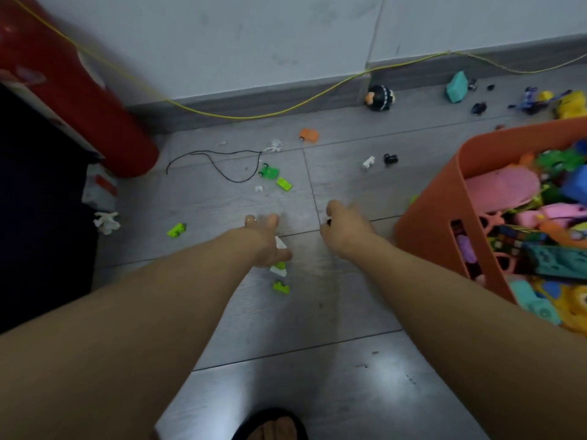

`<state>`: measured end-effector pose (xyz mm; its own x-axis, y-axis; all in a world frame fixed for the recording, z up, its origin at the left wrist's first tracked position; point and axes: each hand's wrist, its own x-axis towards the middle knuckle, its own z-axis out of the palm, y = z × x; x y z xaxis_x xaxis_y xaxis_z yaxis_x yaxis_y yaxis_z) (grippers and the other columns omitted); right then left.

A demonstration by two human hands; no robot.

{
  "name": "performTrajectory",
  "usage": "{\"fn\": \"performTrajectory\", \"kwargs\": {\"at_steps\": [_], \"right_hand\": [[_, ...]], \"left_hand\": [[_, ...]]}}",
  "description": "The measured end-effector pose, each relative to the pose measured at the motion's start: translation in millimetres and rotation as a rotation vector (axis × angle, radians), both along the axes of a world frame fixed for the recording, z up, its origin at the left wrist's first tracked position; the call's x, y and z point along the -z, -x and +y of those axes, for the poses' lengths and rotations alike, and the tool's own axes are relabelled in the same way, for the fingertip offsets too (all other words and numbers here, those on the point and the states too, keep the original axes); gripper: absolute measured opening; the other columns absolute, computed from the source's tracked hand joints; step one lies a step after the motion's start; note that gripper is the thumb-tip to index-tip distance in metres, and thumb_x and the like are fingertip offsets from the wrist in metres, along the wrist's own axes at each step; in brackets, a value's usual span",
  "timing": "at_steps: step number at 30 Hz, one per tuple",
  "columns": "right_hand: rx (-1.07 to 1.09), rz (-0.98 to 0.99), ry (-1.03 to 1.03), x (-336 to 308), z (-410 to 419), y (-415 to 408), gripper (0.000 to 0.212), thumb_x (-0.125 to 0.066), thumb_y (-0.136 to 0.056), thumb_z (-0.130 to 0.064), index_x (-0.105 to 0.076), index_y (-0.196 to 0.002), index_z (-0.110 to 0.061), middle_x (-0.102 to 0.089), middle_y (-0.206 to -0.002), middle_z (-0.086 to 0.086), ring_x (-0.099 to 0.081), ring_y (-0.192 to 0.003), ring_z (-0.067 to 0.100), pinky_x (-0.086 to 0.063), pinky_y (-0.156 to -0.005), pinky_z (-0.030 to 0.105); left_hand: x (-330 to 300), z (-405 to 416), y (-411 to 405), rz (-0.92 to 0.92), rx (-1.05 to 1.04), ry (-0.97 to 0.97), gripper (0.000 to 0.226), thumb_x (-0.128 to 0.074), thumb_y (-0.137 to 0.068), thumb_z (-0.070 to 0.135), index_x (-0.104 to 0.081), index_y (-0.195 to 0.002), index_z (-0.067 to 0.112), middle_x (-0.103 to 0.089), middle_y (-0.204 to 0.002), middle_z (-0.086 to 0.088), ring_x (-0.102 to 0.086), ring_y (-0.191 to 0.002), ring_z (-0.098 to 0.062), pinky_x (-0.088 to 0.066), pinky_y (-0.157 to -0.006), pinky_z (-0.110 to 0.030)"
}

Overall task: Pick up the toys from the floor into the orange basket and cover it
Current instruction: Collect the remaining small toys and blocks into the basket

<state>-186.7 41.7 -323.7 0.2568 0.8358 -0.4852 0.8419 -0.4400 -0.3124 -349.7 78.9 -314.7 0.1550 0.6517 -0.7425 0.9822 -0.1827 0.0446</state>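
The orange basket (438, 198) stands on the floor at the right, heaped with colourful toys. Both my arms reach out over the grey floor. My left hand (268, 241) has a small white toy piece (280, 242) against its palm, with the lower fingers curled round it and two fingers pointing forward. Just below it lie green and white pieces (280, 270) and a green block (281, 287). My right hand (344, 231), a little left of the basket, is curled and pinches a tiny black piece (328, 221); the hand is blurred.
Small toys are scattered ahead: green cars (269, 172), a green block (176, 230), an orange car (309, 134), white (368, 161) and black (390, 158) bits, a black round figure (379, 97). A red cylinder (95, 100) leans at the left; a black string (216, 160) lies on the floor.
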Motion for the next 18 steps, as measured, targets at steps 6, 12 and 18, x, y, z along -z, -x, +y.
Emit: {"fn": "performTrajectory", "kwargs": {"at_steps": [6, 12, 18], "right_hand": [[-0.025, -0.089, -0.129, 26.7, -4.7, 1.6, 0.023, -0.048, -0.095, -0.002, -0.049, -0.118, -0.004, -0.043, -0.127, 0.019, -0.054, -0.104, 0.038, -0.036, -0.074, 0.034], [0.156, 0.141, -0.234, 30.1, -4.4, -3.2, 0.010, -0.052, -0.090, -0.009, -0.054, -0.100, -0.007, -0.057, -0.101, 0.013, -0.055, -0.085, 0.028, -0.036, -0.069, 0.029], [0.738, 0.752, -0.085, 35.1, 0.6, 18.6, 0.011, -0.044, -0.088, -0.006, -0.052, -0.082, -0.011, -0.061, -0.068, 0.013, -0.047, -0.048, 0.022, -0.040, -0.044, 0.024]], "left_hand": [[20.7, -12.9, 6.0, -0.148, 0.008, -0.013, 0.040, -0.052, -0.096, 0.035, -0.033, -0.129, 0.023, -0.022, -0.140, -0.023, -0.057, -0.093, -0.039, -0.051, -0.081, -0.041], [32.0, -6.2, 15.9, -0.240, 0.090, -0.086, 0.040, -0.052, -0.096, 0.034, -0.038, -0.128, 0.014, -0.034, -0.132, -0.023, -0.055, -0.097, -0.036, -0.046, -0.081, -0.037], [32.9, -11.0, 31.0, -0.368, 0.129, -0.183, 0.020, -0.052, -0.095, 0.023, -0.047, -0.109, 0.010, -0.052, -0.109, -0.016, -0.056, -0.096, -0.034, -0.048, -0.079, -0.038]]}}
